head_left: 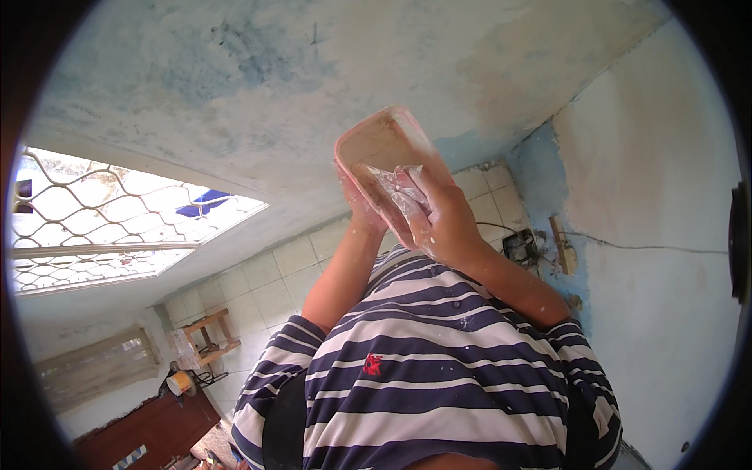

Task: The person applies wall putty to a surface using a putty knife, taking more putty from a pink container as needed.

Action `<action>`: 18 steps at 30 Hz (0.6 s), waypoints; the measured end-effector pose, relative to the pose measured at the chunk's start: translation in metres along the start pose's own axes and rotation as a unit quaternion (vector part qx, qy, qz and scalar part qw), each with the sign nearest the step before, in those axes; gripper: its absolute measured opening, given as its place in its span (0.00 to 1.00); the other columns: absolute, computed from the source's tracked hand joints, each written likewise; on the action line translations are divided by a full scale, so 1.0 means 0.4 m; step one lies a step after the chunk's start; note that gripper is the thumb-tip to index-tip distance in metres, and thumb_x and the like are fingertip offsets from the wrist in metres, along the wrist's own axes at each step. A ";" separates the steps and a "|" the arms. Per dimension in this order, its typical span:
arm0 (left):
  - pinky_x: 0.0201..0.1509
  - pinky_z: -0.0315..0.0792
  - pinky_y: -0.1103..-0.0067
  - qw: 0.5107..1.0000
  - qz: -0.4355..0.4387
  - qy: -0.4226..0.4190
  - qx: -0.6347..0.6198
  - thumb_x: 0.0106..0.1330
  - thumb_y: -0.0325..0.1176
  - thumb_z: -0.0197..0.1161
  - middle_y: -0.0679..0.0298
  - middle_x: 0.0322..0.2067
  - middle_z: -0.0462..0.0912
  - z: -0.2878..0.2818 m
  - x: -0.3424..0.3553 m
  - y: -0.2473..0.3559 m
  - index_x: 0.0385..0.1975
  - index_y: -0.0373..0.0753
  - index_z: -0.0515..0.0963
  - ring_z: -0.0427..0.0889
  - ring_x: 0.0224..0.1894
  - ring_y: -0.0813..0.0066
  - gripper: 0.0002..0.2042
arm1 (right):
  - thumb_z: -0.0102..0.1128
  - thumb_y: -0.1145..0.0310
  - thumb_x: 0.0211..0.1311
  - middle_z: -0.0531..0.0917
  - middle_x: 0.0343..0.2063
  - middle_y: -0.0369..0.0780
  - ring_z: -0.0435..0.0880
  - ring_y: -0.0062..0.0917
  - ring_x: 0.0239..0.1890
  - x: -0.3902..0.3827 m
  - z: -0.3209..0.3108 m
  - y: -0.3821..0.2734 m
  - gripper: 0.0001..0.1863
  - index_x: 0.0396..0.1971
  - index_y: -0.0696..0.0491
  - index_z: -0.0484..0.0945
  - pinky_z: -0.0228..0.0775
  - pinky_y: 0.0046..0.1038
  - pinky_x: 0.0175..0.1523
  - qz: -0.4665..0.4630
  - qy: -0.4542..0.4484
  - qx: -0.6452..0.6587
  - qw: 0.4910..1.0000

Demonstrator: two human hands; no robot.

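In front of my chest I hold a pinkish rectangular plastic tub (350,137), tilted so that its inside shows. Beige residue coats the bottom and walls. My left hand (359,202) supports the tub from its left side, fingers mostly hidden behind it. Over the near end of the tub, my right hand (448,218) grips a crumpled piece of clear plastic (401,192), smeared with white. The plastic reaches into the tub. White specks mark both hands and forearms.
A patchy plastered wall (274,94) rises ahead, with a grilled window (117,215) on the left. Pale tiles (274,274) cover the floor. A wooden stool (210,338) stands at lower left. Wires hang at a dark electrical box (519,247) on the right.
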State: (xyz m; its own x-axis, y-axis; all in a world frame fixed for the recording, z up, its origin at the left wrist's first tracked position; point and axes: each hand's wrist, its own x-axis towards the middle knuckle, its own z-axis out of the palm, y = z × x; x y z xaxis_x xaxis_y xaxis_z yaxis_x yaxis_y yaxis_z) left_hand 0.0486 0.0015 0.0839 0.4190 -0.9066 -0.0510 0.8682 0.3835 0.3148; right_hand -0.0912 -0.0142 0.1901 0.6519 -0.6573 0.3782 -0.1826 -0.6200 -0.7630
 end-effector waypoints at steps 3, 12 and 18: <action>0.55 0.75 0.69 1.000 -0.015 -0.025 0.003 0.72 0.59 0.41 0.63 0.53 0.75 0.001 -0.008 0.006 0.60 0.45 0.66 0.76 0.53 0.67 0.27 | 0.57 0.77 0.61 0.81 0.36 0.52 0.84 0.41 0.39 0.000 0.006 0.020 0.16 0.49 0.60 0.72 0.73 0.27 0.45 0.010 0.021 0.028 0.999; 0.62 0.71 0.63 0.991 -0.067 -0.027 0.110 0.69 0.67 0.37 0.59 0.60 0.70 -0.004 0.012 0.002 0.66 0.45 0.61 0.73 0.59 0.60 0.36 | 0.54 0.81 0.61 0.80 0.41 0.44 0.79 0.23 0.45 0.021 -0.012 0.090 0.20 0.55 0.60 0.68 0.70 0.23 0.52 0.144 0.024 0.270 0.952; 0.59 0.74 0.64 0.990 -0.104 0.009 0.091 0.71 0.64 0.39 0.57 0.58 0.73 0.008 0.020 -0.004 0.65 0.43 0.63 0.76 0.56 0.59 0.34 | 0.56 0.79 0.64 0.78 0.44 0.37 0.75 0.15 0.46 0.023 -0.030 0.129 0.18 0.54 0.60 0.69 0.68 0.21 0.54 0.157 0.051 0.390 0.906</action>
State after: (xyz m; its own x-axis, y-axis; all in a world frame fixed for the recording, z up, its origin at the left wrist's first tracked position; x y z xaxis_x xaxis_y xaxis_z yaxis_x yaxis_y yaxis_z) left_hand 0.0495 -0.0068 0.0858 0.2426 -0.9588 -0.1480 0.8743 0.1500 0.4617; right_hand -0.1033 -0.0572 0.1605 0.5799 -0.8091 0.0946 0.2539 0.0692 -0.9648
